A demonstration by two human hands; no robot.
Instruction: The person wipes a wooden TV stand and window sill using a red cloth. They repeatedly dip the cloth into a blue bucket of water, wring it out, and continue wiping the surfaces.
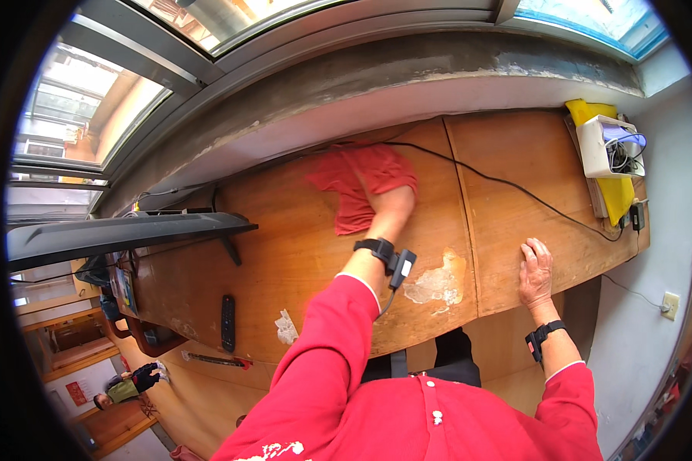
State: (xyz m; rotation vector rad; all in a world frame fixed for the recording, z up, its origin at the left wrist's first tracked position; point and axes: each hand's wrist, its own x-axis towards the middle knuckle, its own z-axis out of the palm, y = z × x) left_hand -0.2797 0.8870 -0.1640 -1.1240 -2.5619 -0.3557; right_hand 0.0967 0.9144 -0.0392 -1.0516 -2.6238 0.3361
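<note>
A red cloth is spread on the worn wooden tabletop, blurred as if in motion. My left hand is on the cloth, its fingers hidden in the folds. On the right, my right hand rests palm down near the front edge of the table and holds nothing. Between my two arms, a pale patch of peeled surface marks the wood. A smaller white patch lies left of my left sleeve.
A black cable crosses the table. A white box of cables sits at right on something yellow. At left are a flat screen and a remote control. A person stands in the background.
</note>
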